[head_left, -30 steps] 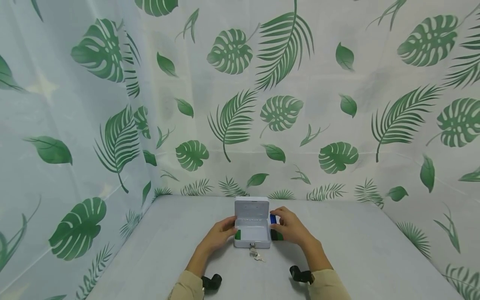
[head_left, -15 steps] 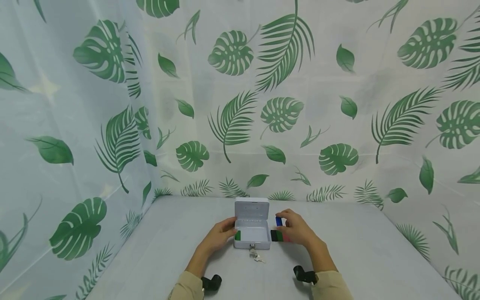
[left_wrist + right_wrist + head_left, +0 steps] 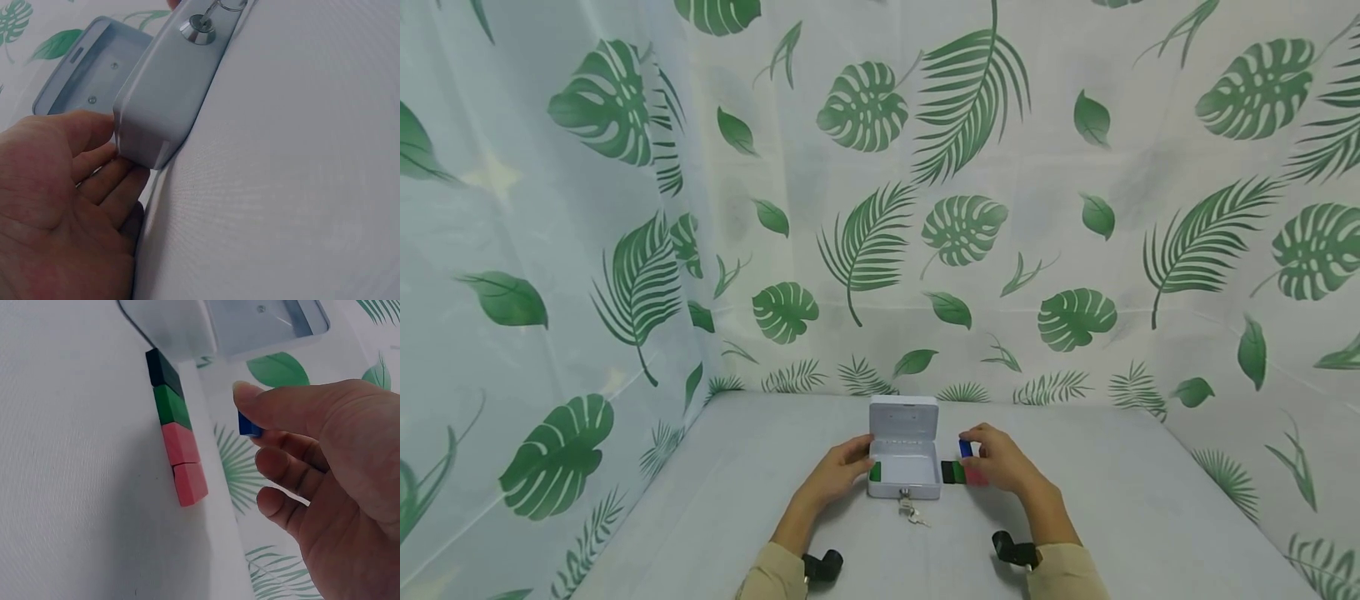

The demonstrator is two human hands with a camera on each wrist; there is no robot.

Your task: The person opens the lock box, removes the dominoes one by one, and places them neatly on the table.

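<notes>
A small white cash box (image 3: 904, 490) stands with its lid (image 3: 903, 418) raised. My left hand (image 3: 838, 471) rests against its left side, the fingertips touching the end wall in the left wrist view. Inside the box, at its left end, lies a green block (image 3: 876, 472). To the right of the box, my right hand (image 3: 1003, 460) pinches a blue block (image 3: 249, 425) between thumb and fingers. Below that hand a row of blocks lies on the table: a black block (image 3: 163, 369), a green block (image 3: 172, 406) and two pink blocks (image 3: 181, 442), the black one nearest the box.
A key sits in the lock (image 3: 197, 29) on the box's front, and more keys (image 3: 916, 517) hang from it over the white-covered table (image 3: 917, 567). Leaf-printed curtains (image 3: 880, 250) close off the back and left. Both wrists carry a black camera mount (image 3: 824, 567).
My right hand has moved rightward, away from the box, with the blue block in its pinch. The pink blocks have come into view beneath it. The left hand and box stay put.
</notes>
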